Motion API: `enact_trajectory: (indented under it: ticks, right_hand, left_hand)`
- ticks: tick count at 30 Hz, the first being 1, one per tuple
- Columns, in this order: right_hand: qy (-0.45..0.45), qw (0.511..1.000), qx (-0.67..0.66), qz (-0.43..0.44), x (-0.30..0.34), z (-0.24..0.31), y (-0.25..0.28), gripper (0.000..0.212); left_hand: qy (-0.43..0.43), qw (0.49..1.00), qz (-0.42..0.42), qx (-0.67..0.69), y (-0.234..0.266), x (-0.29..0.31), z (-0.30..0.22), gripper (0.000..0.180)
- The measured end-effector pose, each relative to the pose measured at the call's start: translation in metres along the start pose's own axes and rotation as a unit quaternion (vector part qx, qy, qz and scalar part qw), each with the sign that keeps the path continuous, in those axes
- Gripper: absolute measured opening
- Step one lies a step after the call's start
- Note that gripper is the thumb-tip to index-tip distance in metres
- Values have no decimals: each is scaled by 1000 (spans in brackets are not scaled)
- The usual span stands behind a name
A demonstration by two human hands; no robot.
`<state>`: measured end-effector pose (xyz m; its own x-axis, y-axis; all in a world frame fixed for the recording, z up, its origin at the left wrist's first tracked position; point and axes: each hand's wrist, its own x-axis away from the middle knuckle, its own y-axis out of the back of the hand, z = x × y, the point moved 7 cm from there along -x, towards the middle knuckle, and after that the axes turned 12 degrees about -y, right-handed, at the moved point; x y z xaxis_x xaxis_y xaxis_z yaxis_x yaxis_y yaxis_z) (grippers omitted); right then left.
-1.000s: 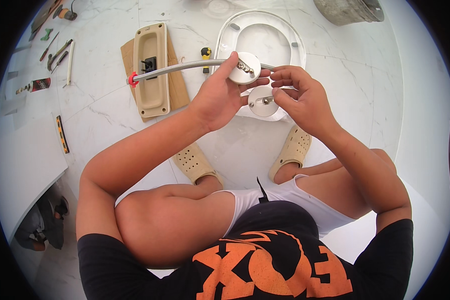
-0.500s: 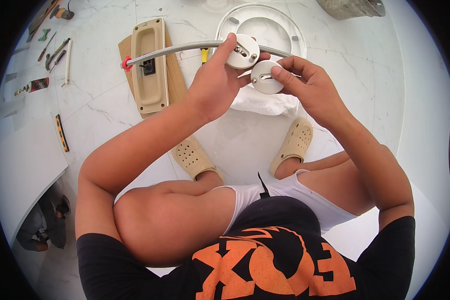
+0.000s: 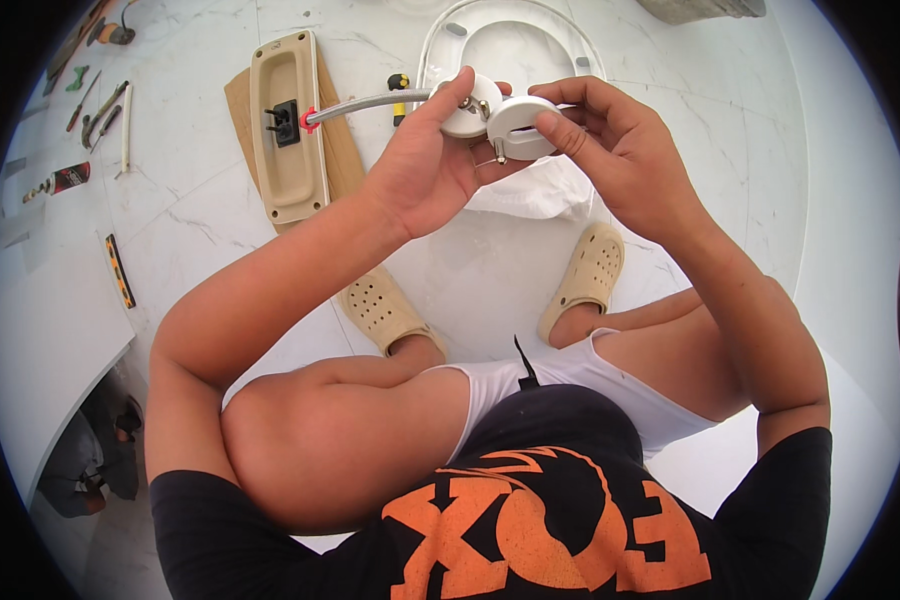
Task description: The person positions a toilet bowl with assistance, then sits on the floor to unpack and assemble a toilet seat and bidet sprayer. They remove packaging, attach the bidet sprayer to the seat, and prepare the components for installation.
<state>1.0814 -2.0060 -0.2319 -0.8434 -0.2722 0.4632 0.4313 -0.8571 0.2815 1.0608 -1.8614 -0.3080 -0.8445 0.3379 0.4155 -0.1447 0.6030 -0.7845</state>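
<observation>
In my left hand (image 3: 425, 180), a white round hinge plate (image 3: 460, 125) with a metal pin is gripped between thumb and fingers. My right hand (image 3: 635, 150) pinches a second white round hinge plate (image 3: 505, 118), which has a slot and a small metal post at its lower edge. The second plate overlaps the first one's right side; whether they touch I cannot tell. A grey braided hose (image 3: 375, 101) with a red collar (image 3: 308, 120) runs leftward from behind my left hand; its other end is hidden. Behind both hands lies a white toilet seat (image 3: 595, 60).
Left of my hands, a beige tray-like cover (image 3: 288, 185) with a black fitting rests on cardboard (image 3: 345, 170). A yellow-and-black tool (image 3: 398, 100) lies beside it. Further left are a hammer (image 3: 92, 128), a can (image 3: 70, 178) and a small level (image 3: 120, 270). A grey bucket (image 3: 700, 8) stands far right.
The right plate has tilted and moved up and left, over the left plate's edge. The hose's red-collared end has shifted right, and the hose no longer shows behind my right hand.
</observation>
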Motion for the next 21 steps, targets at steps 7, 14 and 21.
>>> enact_trajectory:
  ticks: [7, 14, 21]
  right_hand:
    - [23, 998, 60, -13, 5, 3, 0, 33]
    - [4, 999, 30, -20, 2, -3, 3, 33]
    - [-47, 998, -13, -42, 4, -8, 8, 38]
  left_hand:
    - [7, 1000, 6, 14, -7, 3, 2, 48]
    - [11, 1000, 10, 5, -11, 8, -1, 54]
    - [-9, 1000, 2, 0, -11, 5, -4, 61]
